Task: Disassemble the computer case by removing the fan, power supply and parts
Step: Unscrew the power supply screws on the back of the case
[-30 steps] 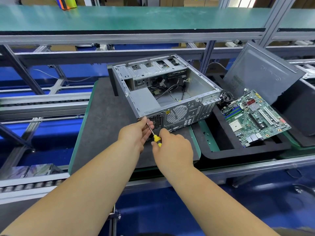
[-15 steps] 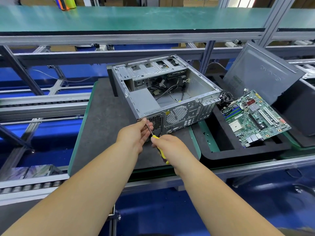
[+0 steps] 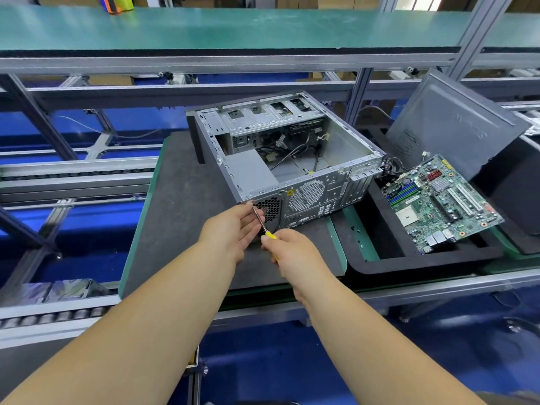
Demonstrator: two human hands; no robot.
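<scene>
Right hand [image 3: 292, 252] grips yellow screwdriver [image 3: 264, 226] (handle mostly hidden), tip at computer case [image 3: 292, 159] rear corner, mid-mat [image 3: 181, 200]. Left hand [image 3: 233, 229] fingers straight beside shaft; screw not discernible.

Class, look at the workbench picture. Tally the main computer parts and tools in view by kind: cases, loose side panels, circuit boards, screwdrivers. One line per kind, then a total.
Computer case, open on the dark mat: 1
Loose side panel, leaning at the right: 1
Motherboard, in the black tray: 1
Screwdriver, yellow handle, in the right hand with the left hand beside its shaft: 1
Total: 4
</scene>
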